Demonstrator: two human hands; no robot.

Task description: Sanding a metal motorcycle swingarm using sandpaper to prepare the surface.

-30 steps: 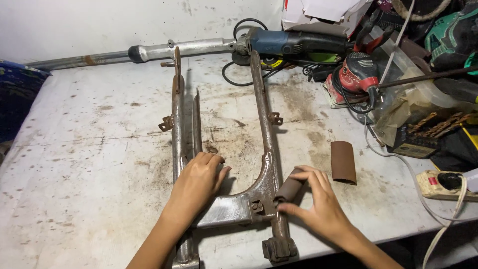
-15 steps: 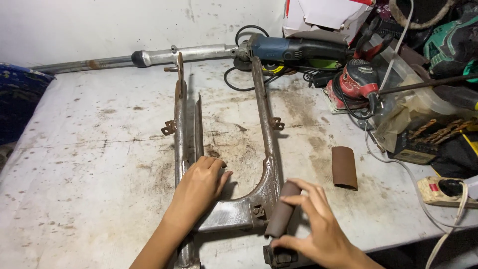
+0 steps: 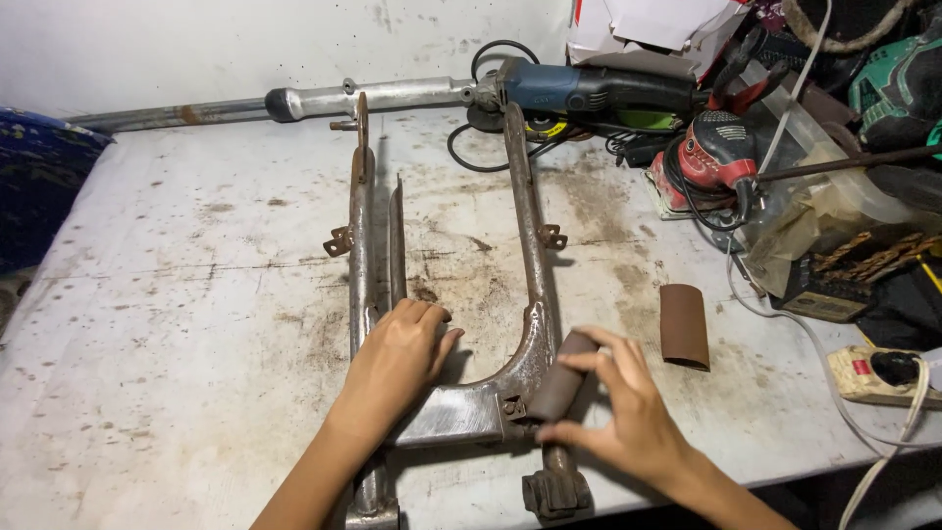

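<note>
Swingarm (image 3: 446, 294), rusty steel, two long arms joined by a curved crosspiece: it is lying flat on the stained white tabletop (image 3: 177, 324), open ends pointing away from us, pivot end hanging just over the near edge. We are taking the swingarm as our landmark.

We are pressing our left hand (image 3: 397, 358) palm-down on the swingarm's left arm, just above the crosspiece, fingers curled loosely over the bar and gripping nothing else. Our right hand (image 3: 618, 412) is sitting against the swingarm's right arm near the crosspiece, fingers partly closed around a rolled piece of brown sandpaper (image 3: 561, 375), which is touching the metal there.

A second curl of brown sandpaper (image 3: 684, 326) is lying right of the swingarm, apart from it. Beyond the swingarm's far ends a grey metal tube (image 3: 363, 98) is running along the wall, and a blue angle grinder (image 3: 579, 90) is lying beside the right arm's tip, black cable looping next to it. Further right of the swingarm we are noting a red power sander (image 3: 711, 157), a heap of tools and bags, and a pale power strip (image 3: 878, 375) near the tabletop's edge. Left of the swingarm, a dark blue cloth (image 3: 39, 186) is lying at the tabletop's side.
</note>
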